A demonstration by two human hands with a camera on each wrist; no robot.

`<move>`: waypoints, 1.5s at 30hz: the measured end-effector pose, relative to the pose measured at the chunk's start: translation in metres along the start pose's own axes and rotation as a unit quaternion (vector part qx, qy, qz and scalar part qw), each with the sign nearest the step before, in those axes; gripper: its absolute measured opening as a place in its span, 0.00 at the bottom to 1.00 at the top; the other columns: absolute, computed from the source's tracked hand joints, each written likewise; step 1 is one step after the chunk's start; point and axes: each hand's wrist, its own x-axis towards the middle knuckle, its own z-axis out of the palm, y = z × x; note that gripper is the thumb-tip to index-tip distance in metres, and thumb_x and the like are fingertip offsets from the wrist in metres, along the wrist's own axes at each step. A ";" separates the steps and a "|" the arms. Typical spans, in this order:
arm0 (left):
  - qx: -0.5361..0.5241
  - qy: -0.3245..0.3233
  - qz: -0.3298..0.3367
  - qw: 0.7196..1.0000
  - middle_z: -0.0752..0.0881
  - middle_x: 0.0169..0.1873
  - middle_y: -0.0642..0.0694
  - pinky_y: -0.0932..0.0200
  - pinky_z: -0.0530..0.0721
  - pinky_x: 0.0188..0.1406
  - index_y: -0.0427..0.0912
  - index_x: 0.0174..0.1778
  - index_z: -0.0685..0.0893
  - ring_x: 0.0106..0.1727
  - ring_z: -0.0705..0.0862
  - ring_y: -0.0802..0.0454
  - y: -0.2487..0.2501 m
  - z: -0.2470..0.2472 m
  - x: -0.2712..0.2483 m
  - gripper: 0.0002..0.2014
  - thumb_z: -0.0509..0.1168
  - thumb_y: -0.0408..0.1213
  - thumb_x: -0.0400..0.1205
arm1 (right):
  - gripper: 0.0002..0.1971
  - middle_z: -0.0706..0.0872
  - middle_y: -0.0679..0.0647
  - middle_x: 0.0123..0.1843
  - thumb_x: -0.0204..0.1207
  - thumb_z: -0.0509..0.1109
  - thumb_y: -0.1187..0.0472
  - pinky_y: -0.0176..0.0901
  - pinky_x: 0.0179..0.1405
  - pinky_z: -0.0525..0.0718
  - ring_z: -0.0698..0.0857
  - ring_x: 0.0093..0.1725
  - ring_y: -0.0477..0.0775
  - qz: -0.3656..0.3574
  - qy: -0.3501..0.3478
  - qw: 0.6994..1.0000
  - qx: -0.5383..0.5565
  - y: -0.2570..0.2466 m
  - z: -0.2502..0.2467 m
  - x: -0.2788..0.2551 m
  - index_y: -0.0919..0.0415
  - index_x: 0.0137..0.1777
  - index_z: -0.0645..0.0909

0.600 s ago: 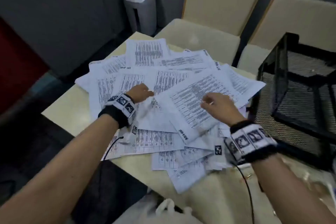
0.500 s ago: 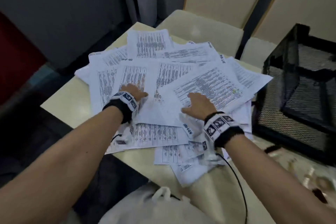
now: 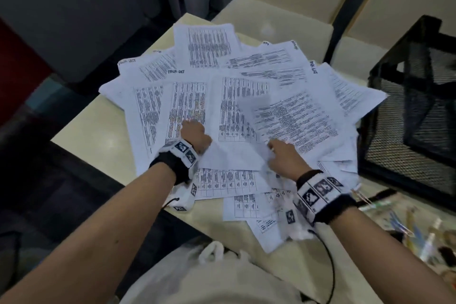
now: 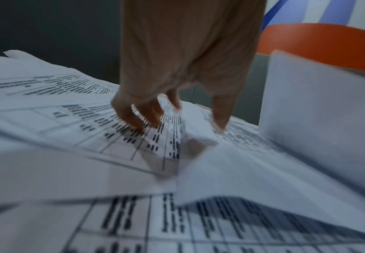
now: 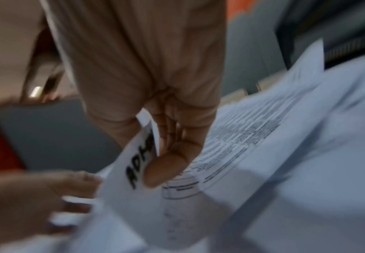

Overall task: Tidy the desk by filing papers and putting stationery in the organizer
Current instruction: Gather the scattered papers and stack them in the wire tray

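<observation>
Pinching a sheet (image 5: pixel 133 171) now in my right hand (image 3: pixel 283 158), which lay flat a moment ago, while my left hand's (image 3: pixel 195 134) curled fingertips (image 4: pixel 133 119) press the papers (image 3: pixel 222 106) spread mid-surface, I judge gathering begun, organizer (image 3: pixel 414 111) waiting at the right edge.

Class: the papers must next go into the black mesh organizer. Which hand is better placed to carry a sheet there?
Right. The right hand already pinches a sheet and is nearer the organizer; the left hand rests on the papers.
</observation>
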 end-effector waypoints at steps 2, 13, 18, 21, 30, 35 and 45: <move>-0.137 0.043 0.046 0.989 0.63 0.72 0.36 0.43 0.73 0.72 0.38 0.72 0.66 0.72 0.68 0.40 0.005 -0.004 -0.021 0.43 0.73 0.58 0.67 | 0.10 0.81 0.59 0.44 0.73 0.59 0.74 0.43 0.35 0.79 0.83 0.41 0.59 -0.028 -0.005 0.984 0.173 -0.027 0.000 0.005 0.66 0.53 0.75; -0.337 -0.065 0.095 0.934 0.85 0.47 0.45 0.57 0.85 0.49 0.40 0.65 0.77 0.47 0.86 0.54 0.021 -0.003 -0.024 0.19 0.67 0.28 0.78 | 0.22 0.89 0.55 0.41 0.80 0.57 0.42 0.60 0.64 0.74 0.84 0.47 0.53 0.009 -0.086 0.734 0.674 -0.087 -0.064 0.052 0.63 0.49 0.77; -0.305 0.094 0.016 0.948 0.86 0.27 0.53 0.63 0.79 0.34 0.39 0.39 0.84 0.30 0.83 0.60 0.025 -0.026 0.013 0.09 0.59 0.26 0.79 | 0.20 0.85 0.64 0.57 0.75 0.70 0.50 0.57 0.59 0.78 0.81 0.62 0.64 0.084 0.136 0.934 0.318 -0.031 -0.083 0.087 0.67 0.58 0.80; -0.126 0.140 -0.046 0.981 0.82 0.60 0.40 0.51 0.79 0.64 0.38 0.61 0.80 0.61 0.80 0.42 0.003 -0.043 0.027 0.16 0.63 0.37 0.78 | 0.45 0.74 0.70 0.70 0.61 0.79 0.41 0.63 0.71 0.71 0.71 0.72 0.69 0.174 0.147 0.974 -0.002 0.013 -0.074 0.107 0.69 0.70 0.69; -0.160 0.098 -0.091 0.978 0.79 0.61 0.33 0.51 0.79 0.51 0.30 0.69 0.70 0.56 0.80 0.37 -0.007 -0.021 0.019 0.20 0.60 0.33 0.82 | 0.20 0.84 0.65 0.58 0.77 0.68 0.56 0.50 0.59 0.78 0.82 0.62 0.66 0.082 0.091 0.992 0.005 0.029 -0.034 0.098 0.71 0.63 0.77; -0.222 0.083 -0.067 0.969 0.82 0.42 0.35 0.52 0.82 0.43 0.29 0.56 0.78 0.51 0.83 0.33 -0.006 -0.013 0.007 0.14 0.49 0.32 0.86 | 0.21 0.68 0.70 0.74 0.82 0.59 0.61 0.57 0.72 0.69 0.70 0.72 0.71 0.167 0.168 0.967 0.092 0.012 -0.014 0.083 0.69 0.72 0.70; -0.181 0.003 -0.121 0.976 0.75 0.66 0.27 0.37 0.69 0.74 0.34 0.65 0.77 0.69 0.75 0.30 -0.021 -0.022 -0.006 0.34 0.46 0.61 0.81 | 0.24 0.77 0.56 0.60 0.79 0.63 0.74 0.21 0.31 0.77 0.79 0.52 0.52 0.006 0.178 0.949 0.261 -0.035 -0.023 0.046 0.62 0.72 0.62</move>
